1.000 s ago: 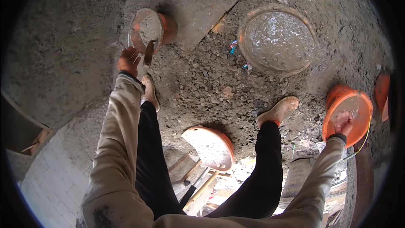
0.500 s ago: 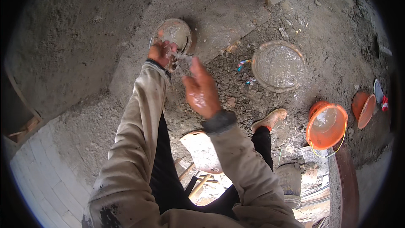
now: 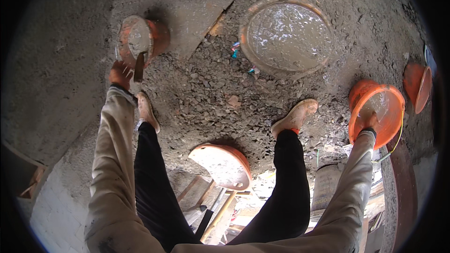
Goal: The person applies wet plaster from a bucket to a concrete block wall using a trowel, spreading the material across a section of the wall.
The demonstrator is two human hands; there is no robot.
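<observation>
At the left stands a small orange bucket (image 3: 158, 36), coated with cement, its inside grey. My left hand (image 3: 121, 75) is closed at its near edge, on what looks like the thin wire handle. A brown flat piece (image 3: 139, 68), perhaps a tool handle, sticks out over the rim beside my fingers; its far end is hidden. Over on the right, my right hand (image 3: 372, 121) reaches into an orange bucket (image 3: 357, 94) holding cloudy water. The fingers are down inside and cannot be made out. That bucket has a yellow-green handle (image 3: 401, 129) hanging at its side.
A wide round tub (image 3: 244, 35) of wet grey mix lies ahead. Another orange bucket (image 3: 414, 82) leans at the far right. A cement-crusted half-round pan (image 3: 225, 164) sits between my legs. Gravelly rubble (image 3: 211, 98) covers the ground; a grey bucket (image 3: 326, 182) stands near my right leg.
My right hand has swung from near the left bucket across into the orange water bucket. My left hand stays by the small bucket. The view has shifted, bringing both my feet into sight.
</observation>
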